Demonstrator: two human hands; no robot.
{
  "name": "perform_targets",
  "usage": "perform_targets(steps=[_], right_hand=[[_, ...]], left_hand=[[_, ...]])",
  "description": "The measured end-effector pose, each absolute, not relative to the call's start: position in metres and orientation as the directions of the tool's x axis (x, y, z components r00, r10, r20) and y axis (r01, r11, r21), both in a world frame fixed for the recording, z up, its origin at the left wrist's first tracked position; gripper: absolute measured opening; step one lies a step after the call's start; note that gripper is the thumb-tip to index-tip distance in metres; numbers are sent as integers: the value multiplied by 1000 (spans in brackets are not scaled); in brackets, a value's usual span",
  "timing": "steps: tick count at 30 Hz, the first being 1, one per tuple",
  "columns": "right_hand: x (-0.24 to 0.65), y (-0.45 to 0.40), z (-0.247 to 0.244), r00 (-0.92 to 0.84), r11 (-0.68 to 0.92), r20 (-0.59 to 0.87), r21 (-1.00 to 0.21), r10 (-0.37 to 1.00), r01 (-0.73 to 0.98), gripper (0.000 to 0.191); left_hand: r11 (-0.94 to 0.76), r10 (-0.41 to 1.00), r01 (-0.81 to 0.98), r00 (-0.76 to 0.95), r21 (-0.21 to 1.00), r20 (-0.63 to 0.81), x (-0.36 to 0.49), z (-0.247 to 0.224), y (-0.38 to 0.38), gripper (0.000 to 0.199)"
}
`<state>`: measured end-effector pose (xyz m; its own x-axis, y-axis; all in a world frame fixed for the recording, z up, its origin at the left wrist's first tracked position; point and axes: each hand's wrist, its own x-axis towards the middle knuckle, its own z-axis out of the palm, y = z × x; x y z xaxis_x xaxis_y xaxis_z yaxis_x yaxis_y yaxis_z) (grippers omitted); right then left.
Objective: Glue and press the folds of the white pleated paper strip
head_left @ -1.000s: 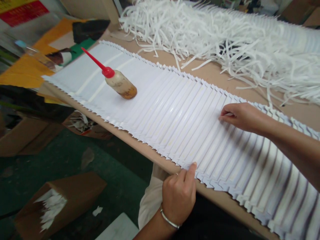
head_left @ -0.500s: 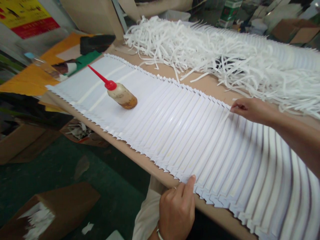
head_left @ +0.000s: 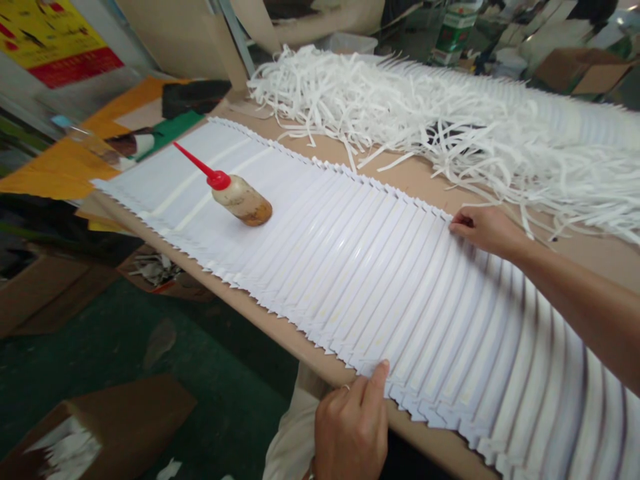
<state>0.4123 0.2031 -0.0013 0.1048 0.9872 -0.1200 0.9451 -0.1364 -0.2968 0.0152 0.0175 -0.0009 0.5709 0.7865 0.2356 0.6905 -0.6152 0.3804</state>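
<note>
A long row of overlapping white strips [head_left: 345, 267], with yellowish lines and jagged ends, lies across the table. At its near edge is my left hand [head_left: 353, 423], closed, its index finger pressing on a strip end and the other fingers curled; the thumb is hidden. My right hand [head_left: 485, 230] pinches the far end of a white strip between thumb and fingers at the opposite edge. Further left, a squeeze bottle [head_left: 245, 200] with a long red nozzle and brownish contents rests on the white sheets.
A heap of curly white strips [head_left: 400, 113] covers the back of the brown table [head_left: 280, 333]. Cardboard boxes [head_left: 125, 427] with white scraps stand on the green floor below. Orange sheets [head_left: 35, 167] and a clear bottle [head_left: 87, 140] are at the left.
My right hand has moved slightly left and down at the far edge, and the loose strip near its fingers now lies flat. My left fingertip stays at the near edge.
</note>
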Motion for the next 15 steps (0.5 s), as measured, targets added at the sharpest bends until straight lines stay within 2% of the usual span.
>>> perform_targets(steps=[7,12,15], right_hand=[[405,203,-4,86,-114,-116,-262,989,958,23],[449,211,1,159,-151,55,-122,986,981,26],[483,211,8,183,-175,94,-87,979,981,32]], left_hand=[[-620,783,689,574,375,239,15,-2,17,41],[-627,777,670,572,398,262,14,-5,18,41],[-626,778,659,567,417,271,12,-6,18,42]])
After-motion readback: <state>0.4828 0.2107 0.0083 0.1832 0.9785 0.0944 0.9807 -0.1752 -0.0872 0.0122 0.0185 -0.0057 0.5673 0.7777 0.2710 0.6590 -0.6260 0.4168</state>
